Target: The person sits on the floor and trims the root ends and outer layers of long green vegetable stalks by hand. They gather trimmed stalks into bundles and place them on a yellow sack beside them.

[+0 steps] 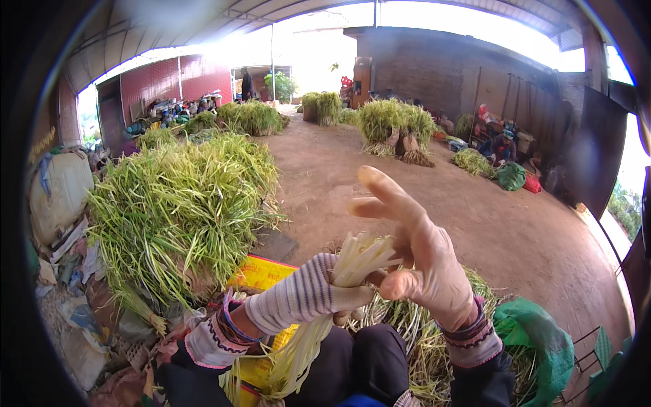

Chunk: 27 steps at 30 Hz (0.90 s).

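Observation:
My left hand (305,292), in a striped knit glove, is closed around a bunch of pale stalks (362,262). The cut-looking ends stick up above the fist, and the long pale leaves (300,356) hang down across my left thigh. Just right of the stalk ends is my right hand (432,264), in what looks like a thin wrinkled glove. Its thumb and upper fingers are spread; the lower fingers are partly hidden behind the stalks. Bands of cord circle both wrists. My dark-trousered knees (379,346) lie below the hands.
A large heap of green leafy stalks (183,213) stands at left, beside a yellow printed sack (259,272). Loose stalks (427,356) and a green woven sack (544,346) lie at right. More bundles (396,124) stand across the earth floor. A person (501,147) sits by the far right wall.

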Available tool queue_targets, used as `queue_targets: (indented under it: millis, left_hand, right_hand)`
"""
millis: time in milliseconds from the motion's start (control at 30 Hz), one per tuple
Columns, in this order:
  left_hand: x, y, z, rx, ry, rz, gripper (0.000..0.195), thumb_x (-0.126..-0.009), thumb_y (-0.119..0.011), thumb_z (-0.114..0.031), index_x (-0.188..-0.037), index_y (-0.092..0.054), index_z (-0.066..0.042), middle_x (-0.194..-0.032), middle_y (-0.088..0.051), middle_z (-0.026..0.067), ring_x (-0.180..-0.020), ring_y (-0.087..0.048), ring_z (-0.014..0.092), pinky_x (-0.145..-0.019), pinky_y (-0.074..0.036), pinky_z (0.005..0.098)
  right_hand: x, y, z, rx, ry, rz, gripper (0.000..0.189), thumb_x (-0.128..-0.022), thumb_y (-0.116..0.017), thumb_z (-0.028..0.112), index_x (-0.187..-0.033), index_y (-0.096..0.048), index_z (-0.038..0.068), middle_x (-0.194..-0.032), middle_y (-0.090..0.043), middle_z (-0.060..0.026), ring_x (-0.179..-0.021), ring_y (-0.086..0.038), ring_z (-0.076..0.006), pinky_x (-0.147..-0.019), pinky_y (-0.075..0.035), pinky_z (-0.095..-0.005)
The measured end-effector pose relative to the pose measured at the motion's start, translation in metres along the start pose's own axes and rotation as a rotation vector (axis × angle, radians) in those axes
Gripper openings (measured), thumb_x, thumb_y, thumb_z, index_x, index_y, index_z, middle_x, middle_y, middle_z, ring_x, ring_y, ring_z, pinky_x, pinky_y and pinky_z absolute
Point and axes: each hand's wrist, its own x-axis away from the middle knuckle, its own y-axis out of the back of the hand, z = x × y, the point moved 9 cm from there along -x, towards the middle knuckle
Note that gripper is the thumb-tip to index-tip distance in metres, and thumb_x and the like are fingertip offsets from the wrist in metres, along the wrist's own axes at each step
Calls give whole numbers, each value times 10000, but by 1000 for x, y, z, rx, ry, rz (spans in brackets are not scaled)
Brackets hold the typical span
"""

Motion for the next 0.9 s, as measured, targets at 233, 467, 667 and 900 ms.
queue_targets:
  millis: [233,467,667,900]
  left_hand:
    - [10,-26,3,102,-56,81,307,-927,-756,-147,-1206,-665,-59,-762,-671,20,-620,-638,91,-567,-512,247]
    - [56,-25,93,-246,-93,-229,337,-880,-793,-182,-1174,-688,-55,-935,-707,-8,-883,-641,74,-798,-533,265]
    - [125,-34,131,-1098,-156,-660,750,-761,-832,-257,-1430,-531,-104,-1063,-697,143,-1000,-654,360,-1079,-431,485]
    - [229,51,142,-1105,91,-892,672,-746,-791,-140,-1374,-569,-45,-968,-731,161,-834,-707,319,-780,-582,426]
  right_hand:
    - [1,-28,26,202,256,-37,301,-793,-908,264,-880,-738,31,-827,-732,-24,-737,-702,-96,-613,-550,-261]
    - [31,40,21,129,135,-456,205,-906,-815,183,-783,-716,52,-731,-666,6,-639,-593,-70,-567,-437,-236]
    - [45,58,-19,195,-20,-499,335,-1041,-662,306,-783,-668,92,-673,-610,16,-490,-436,-13,-419,-248,-208]
    - [-27,-34,-137,-81,-284,-404,272,-990,-745,301,-826,-733,85,-684,-623,23,-538,-504,-38,-454,-341,-227]
